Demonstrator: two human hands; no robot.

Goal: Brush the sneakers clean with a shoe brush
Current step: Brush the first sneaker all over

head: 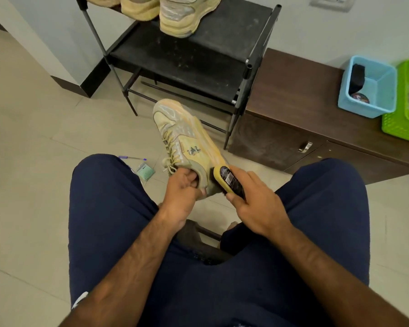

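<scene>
1. Several pale shoes [184, 17] stand on the top shelf of a black shoe rack [187, 55], straight ahead; the shelf below them is dusty.
2. A purple pen [132, 158] and a small green packet [145, 171] lie on the floor tiles, just beside the person's left knee.
3. A low brown cabinet [293, 95] stands just right of the rack.
4. One sneaker [187, 135] is held above the floor between the knees, toe towards the rack. It is beige, with an orange-yellow sole edge, tan laces and a dark emblem on its side.
5. The left hand [182, 192] has its fingers curled round the sneaker's collar.
6. The right hand [257, 204] grips a yellow-backed brush [232, 182], bristles against the heel side.
7. A blue basket [368, 90] on the cabinet holds a dark item and a round tin.
8. A green basket [406, 109] touches it on the right; its contents are unclear.
</scene>
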